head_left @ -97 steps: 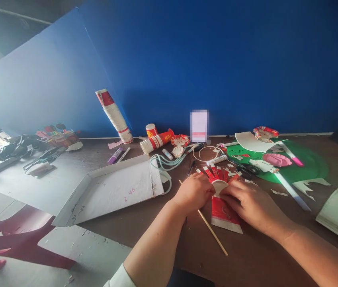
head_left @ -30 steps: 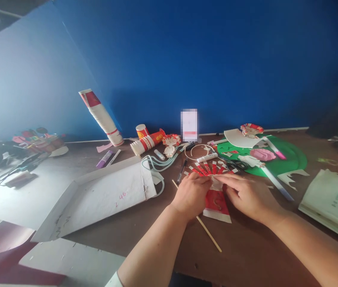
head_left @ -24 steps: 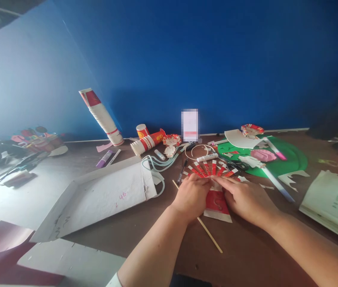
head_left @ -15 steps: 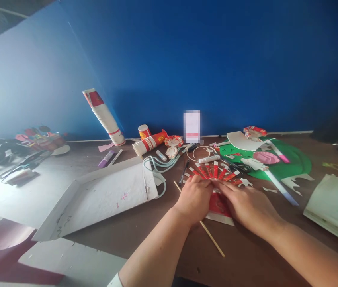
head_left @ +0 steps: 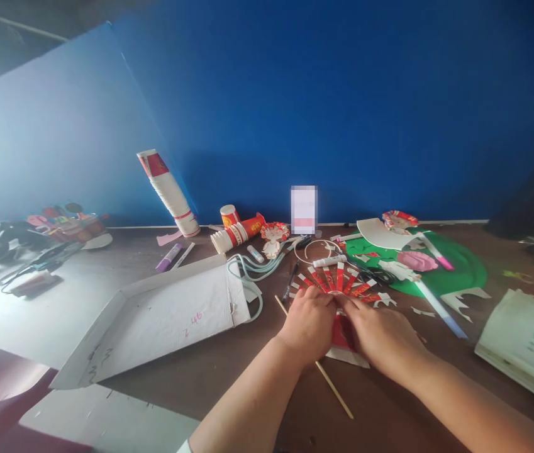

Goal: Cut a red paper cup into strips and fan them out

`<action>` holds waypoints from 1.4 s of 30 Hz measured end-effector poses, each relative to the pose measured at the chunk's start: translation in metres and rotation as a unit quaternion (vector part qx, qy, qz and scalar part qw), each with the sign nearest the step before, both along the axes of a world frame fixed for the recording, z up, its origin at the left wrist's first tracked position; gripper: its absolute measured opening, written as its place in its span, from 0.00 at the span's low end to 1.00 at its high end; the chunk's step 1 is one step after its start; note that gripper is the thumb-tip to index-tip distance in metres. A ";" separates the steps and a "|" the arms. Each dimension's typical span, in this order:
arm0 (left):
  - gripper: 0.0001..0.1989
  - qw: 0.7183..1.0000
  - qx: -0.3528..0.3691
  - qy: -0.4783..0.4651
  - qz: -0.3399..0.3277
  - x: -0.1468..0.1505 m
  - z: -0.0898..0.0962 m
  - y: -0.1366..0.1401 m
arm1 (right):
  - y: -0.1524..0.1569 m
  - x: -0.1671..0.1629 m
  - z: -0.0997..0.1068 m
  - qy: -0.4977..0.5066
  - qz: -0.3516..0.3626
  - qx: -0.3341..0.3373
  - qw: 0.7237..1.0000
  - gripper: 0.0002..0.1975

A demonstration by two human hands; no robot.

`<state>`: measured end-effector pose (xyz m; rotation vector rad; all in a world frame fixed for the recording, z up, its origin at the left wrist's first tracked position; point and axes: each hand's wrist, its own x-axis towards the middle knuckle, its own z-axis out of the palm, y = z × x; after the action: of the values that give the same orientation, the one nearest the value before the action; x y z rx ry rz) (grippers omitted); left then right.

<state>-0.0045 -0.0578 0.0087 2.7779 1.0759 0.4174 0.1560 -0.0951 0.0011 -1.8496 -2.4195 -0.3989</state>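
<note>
A red and white paper cup [head_left: 342,336] is cut into strips that fan out flat on the dark table. Both hands are on its middle, hiding most of the centre. My left hand [head_left: 308,319] is closed over the left side, fingers bent and pressed down. From the right, my right hand [head_left: 382,330] grips the cup, its fingertips meeting the left hand's at the top. A thin wooden stick [head_left: 335,389] runs slantwise beneath my left wrist. Just beyond the strips lie a white glue stick or marker [head_left: 329,260] and a black pen [head_left: 290,281].
A white cardboard box lid [head_left: 167,314] takes up the left. Stacked paper cups [head_left: 172,198] lean on the blue partition [head_left: 295,94]; more cups [head_left: 238,234] lie beside them. Right are a green disc [head_left: 465,270], paper scraps, markers and an open book [head_left: 528,346].
The view has shifted slightly, so things sit a little lower. Both hands stay on the cup, with the fingers moved only slightly.
</note>
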 end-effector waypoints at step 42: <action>0.32 0.979 -0.053 0.074 0.182 0.055 0.028 -0.033 | 0.016 0.068 0.004 0.362 0.023 0.301 0.882 0.15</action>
<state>0.0503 -0.0908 0.0364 2.5505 1.6010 0.1849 0.2236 -0.0786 0.0053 -1.3275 -1.5887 -0.3207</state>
